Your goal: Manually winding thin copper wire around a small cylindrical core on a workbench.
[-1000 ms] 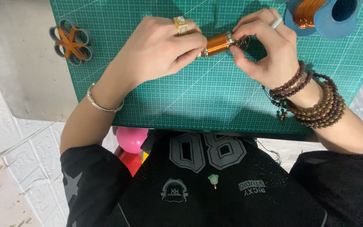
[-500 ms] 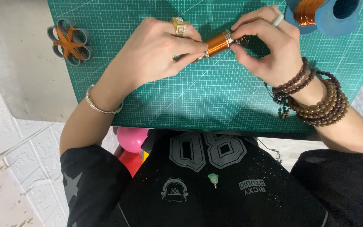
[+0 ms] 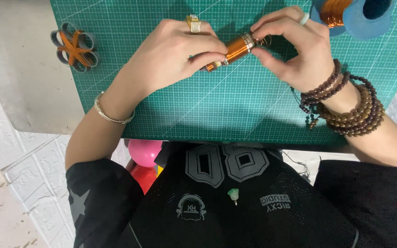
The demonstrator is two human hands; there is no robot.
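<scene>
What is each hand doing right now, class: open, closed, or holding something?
Left hand: closed on the small copper-wire-wound cylindrical coil.
Right hand: fingers pinched on the same coil's other end.

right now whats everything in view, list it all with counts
copper wire coil: 1, orange with silver ends, held between both hands above the mat
cutting mat: 1, green with grid lines, covering the table
wire spool: 1, blue with copper wire, top right on the mat
flower-shaped ring piece: 1, grey loops with orange wrap, at the mat's left edge
pink ball: 1, below the mat edge
bead bracelets: several, brown, right wrist
bangle: 1, gold, left wrist
left hand: grip on the coil's left end, gold ring
right hand: fingertips at the coil's right end, pale ring
</scene>
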